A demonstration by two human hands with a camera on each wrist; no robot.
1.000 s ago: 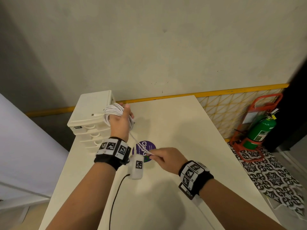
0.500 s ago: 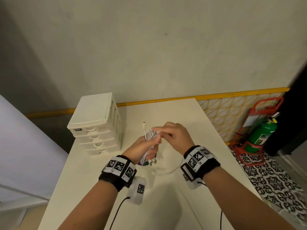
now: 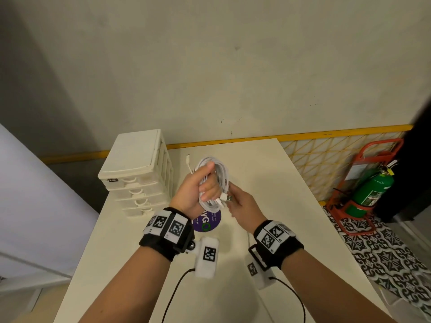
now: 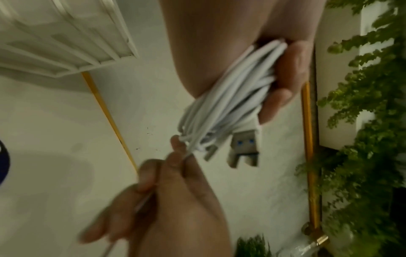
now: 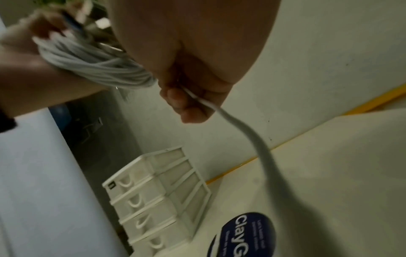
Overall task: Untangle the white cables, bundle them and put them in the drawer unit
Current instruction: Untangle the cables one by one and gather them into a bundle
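My left hand (image 3: 203, 185) grips a coiled bundle of white cables (image 3: 215, 173) above the table, fingers curled round the loops (image 4: 228, 97). Two USB plugs (image 4: 243, 149) stick out of the bundle's lower end, and a small connector (image 3: 188, 159) pokes up at its far side. My right hand (image 3: 238, 201) is just right of the bundle and pinches a loose strand of white cable (image 5: 219, 111), which trails down from the fingers. The white drawer unit (image 3: 137, 171) stands at the table's far left with all its drawers closed (image 5: 153, 196).
A round purple sticker (image 3: 207, 221) lies on the white table (image 3: 268, 206) under my hands. A green fire extinguisher (image 3: 370, 190) in a red stand sits on the floor at the right. The wall runs along the table's far edge.
The left hand came away from the drawer unit with the coil, dipped toward the table, then rose. The right hand shifted from near the table's middle up to the coil's lower end.
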